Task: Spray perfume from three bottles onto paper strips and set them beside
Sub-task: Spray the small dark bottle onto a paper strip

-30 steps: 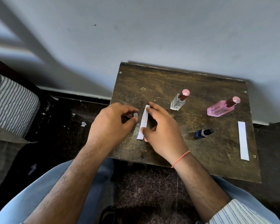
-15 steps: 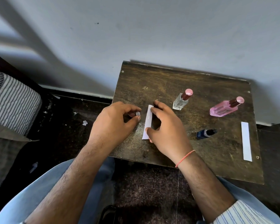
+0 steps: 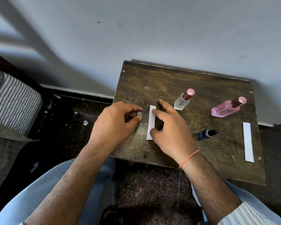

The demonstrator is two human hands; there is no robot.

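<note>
Hands over table (image 3: pixel 193 159) | L hand (image 3: pixel 113 125) pinches small silver cap (image 3: pixel 139 113) | R hand (image 3: pixel 170 132) grips paper strip (image 3: pixel 151 122) by its ends, flat on wood, left of clear bottle (image 3: pixel 182 101)

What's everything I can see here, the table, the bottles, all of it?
Wooden table: one, dark brown and scuffed, against the wall.
Clear bottle: one, clear glass with a dark red cap, upright at the table's middle.
Pink bottle: one, pink with a dark red cap, at the right.
Dark blue bottle: one, small, black top, nearer the front.
Held paper strip: one, white, at the middle under the right hand.
Spare paper strip: one, white, flat at the table's right edge.
Small silver piece: one, pinched by the left hand; what it is I cannot tell.
Striped cushion: one, grey and white, far left.
Left hand: one, grip on the silver piece.
Right hand: one, orange wrist thread, fingertips and thumb on the strip.
</note>
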